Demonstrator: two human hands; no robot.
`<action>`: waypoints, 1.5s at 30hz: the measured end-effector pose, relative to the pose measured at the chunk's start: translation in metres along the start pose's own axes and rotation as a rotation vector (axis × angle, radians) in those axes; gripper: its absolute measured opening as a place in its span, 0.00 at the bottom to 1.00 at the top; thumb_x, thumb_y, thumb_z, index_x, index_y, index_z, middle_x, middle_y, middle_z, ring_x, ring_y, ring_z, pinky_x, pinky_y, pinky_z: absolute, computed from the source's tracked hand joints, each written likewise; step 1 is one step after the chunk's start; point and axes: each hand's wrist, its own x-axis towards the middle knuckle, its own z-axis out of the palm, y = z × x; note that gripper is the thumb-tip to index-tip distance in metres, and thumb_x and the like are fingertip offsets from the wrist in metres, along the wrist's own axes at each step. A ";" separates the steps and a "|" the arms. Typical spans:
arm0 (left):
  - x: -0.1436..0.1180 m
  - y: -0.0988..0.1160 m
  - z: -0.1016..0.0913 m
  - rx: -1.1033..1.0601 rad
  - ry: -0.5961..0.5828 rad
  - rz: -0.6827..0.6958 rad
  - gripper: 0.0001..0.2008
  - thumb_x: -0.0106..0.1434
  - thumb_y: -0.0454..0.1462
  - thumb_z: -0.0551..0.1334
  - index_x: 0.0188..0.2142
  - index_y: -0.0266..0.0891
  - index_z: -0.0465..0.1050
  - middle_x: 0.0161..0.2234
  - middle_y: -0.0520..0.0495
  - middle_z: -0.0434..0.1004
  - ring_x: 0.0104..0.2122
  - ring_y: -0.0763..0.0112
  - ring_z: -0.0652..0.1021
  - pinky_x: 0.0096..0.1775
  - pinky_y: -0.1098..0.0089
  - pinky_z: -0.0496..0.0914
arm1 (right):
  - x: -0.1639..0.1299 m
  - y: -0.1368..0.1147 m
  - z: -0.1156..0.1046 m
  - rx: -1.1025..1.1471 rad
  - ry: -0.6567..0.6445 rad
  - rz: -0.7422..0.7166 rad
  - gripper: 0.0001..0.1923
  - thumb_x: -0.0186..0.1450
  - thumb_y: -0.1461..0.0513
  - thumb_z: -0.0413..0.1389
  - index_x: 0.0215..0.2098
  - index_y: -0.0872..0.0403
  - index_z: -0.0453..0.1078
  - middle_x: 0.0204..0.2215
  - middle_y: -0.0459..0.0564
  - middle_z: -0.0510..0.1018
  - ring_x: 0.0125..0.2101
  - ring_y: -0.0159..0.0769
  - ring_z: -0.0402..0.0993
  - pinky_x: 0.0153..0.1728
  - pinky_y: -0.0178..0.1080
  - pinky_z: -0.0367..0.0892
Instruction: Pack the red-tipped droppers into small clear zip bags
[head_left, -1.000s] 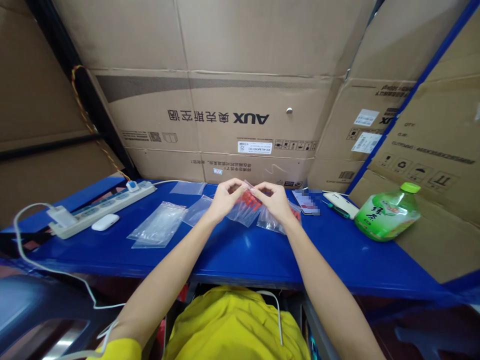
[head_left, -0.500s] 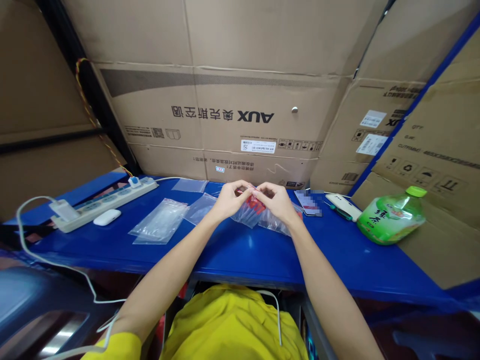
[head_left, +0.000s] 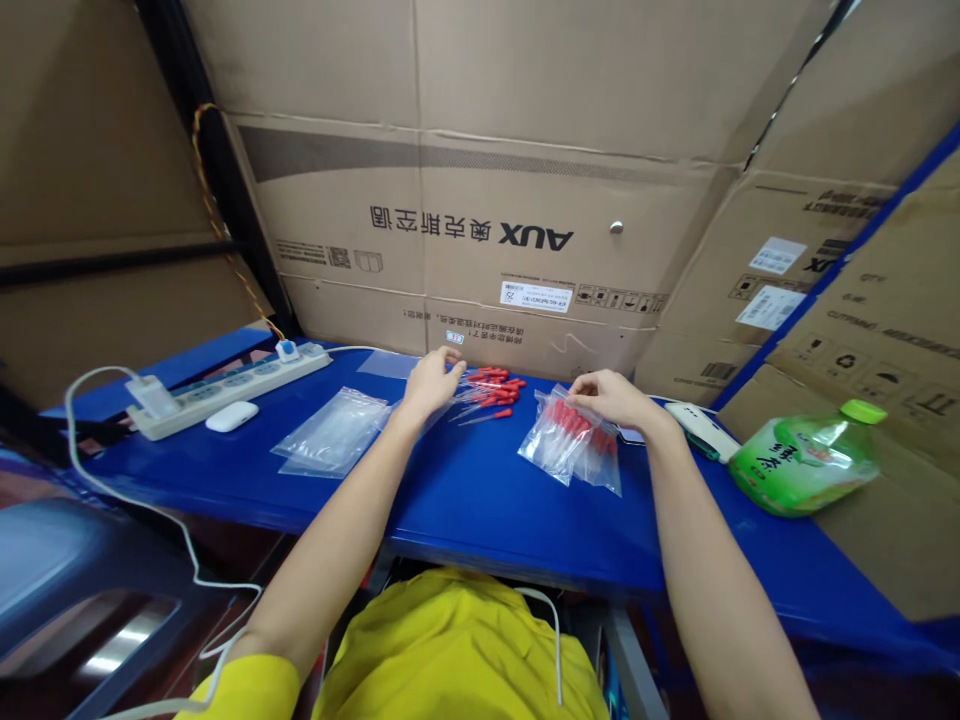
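Right hand [head_left: 611, 396]: fingers pinched together on the top edge of a filled clear bag [head_left: 562, 446], which holds red-capped droppers and hangs from the grip down to the blue table [head_left: 480, 500]. A second filled bag [head_left: 604, 462] lies just beside the held one, partly under it on the side towards the bottle.

Left hand [head_left: 429, 380]: palm down, fingers loosely spread, nothing clamped. Fingertips rest at the edge of a loose pile of red-capped droppers [head_left: 491, 388], which lies on the table between the two hands, nearer the left.

Outward from the left hand: a stack of empty clear bags [head_left: 334, 445] just beside the forearm, then a white earbud case [head_left: 232, 416] and a white power strip [head_left: 225, 388], well apart from the grip.

Outward from the right hand: a white device [head_left: 701, 430] near the wrist, then a green bottle [head_left: 806, 468] lying on its side. Cardboard boxes [head_left: 480, 240] stand behind everything.
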 end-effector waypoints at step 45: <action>0.042 -0.005 -0.044 -0.129 -0.238 0.301 0.09 0.59 0.41 0.69 0.34 0.40 0.73 0.29 0.51 0.77 0.29 0.71 0.74 0.35 0.69 0.66 | 0.084 -0.097 0.161 0.448 0.307 -0.071 0.13 0.68 0.57 0.57 0.35 0.53 0.82 0.29 0.46 0.85 0.32 0.41 0.81 0.34 0.36 0.68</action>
